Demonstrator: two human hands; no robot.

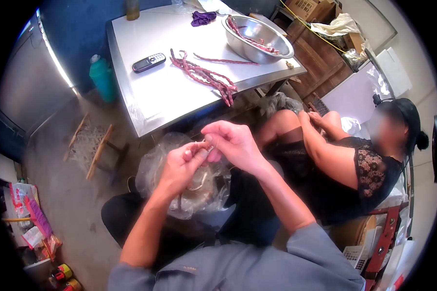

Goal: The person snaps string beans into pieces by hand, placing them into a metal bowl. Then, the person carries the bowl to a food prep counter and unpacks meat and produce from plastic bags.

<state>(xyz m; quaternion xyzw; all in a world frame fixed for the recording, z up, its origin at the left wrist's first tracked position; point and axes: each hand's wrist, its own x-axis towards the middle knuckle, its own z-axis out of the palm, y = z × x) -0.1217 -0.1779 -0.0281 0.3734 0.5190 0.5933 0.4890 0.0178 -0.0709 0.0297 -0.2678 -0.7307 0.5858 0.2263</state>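
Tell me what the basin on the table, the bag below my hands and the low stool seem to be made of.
The basin looks like polished metal, perhaps stainless steel: silvery with bright highlights. The bag seems thin, clear plastic, being see-through, crinkled and glossy. The stool has tan, wood-like rails; its pale seat looks woven, fibre unclear.

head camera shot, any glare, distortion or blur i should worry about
Head view: strong fisheye, black rounded borders; tabletop glares near white; harsh light streaks beside the door; floor dim; fine detail where left hand and right hand meet too soft to read.
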